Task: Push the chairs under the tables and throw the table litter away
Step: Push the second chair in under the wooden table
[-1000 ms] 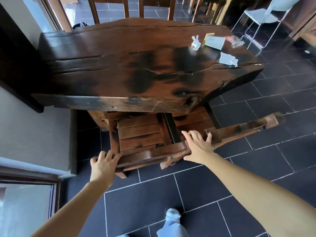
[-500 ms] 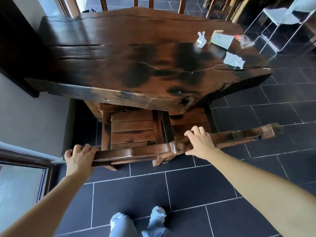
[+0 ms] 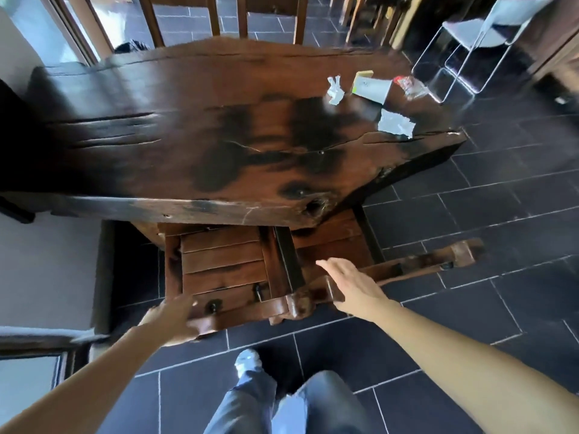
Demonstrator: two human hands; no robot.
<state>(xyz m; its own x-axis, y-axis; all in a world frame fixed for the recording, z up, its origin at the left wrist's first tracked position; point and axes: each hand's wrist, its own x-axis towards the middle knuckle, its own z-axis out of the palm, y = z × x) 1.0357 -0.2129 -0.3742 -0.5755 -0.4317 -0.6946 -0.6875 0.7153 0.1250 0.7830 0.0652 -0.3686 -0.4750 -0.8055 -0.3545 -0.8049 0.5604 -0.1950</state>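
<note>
- Beyond the desk (image 3: 156, 120), a wooden chair back (image 3: 225, 17) stands upright at the far edge; a white metal-framed chair (image 3: 479, 29) stands far right on the dark tiled floor (image 3: 470, 214), well apart from the desk; a pale wall (image 3: 47, 261) runs along the left; the person's legs (image 3: 250, 402) in blue jeans show at the bottom.
- Litter lies on the far right part of the dark slab desk: a crumpled white scrap (image 3: 335, 90), a white card (image 3: 371, 87) just beside it, a clear wrapper (image 3: 410, 86) with red print near the edge, and a torn white paper (image 3: 395, 123) nearer the camera.
- Two dark wooden chairs sit side by side at the near edge, seats partly under the desk; the left chair (image 3: 222, 261) shows its slatted seat; the right chair (image 3: 338, 245) is mostly hidden, its top rail (image 3: 413, 267) angling out to the right.
- The left hand (image 3: 172, 321) is at the left chair's top rail (image 3: 250, 308); it is blurred, so I cannot tell whether its fingers curl round the rail.
- The right hand (image 3: 351, 286) lies palm down over the spot where the two rails meet; its fingers (image 3: 329, 266) are straight and close together, holding nothing.
</note>
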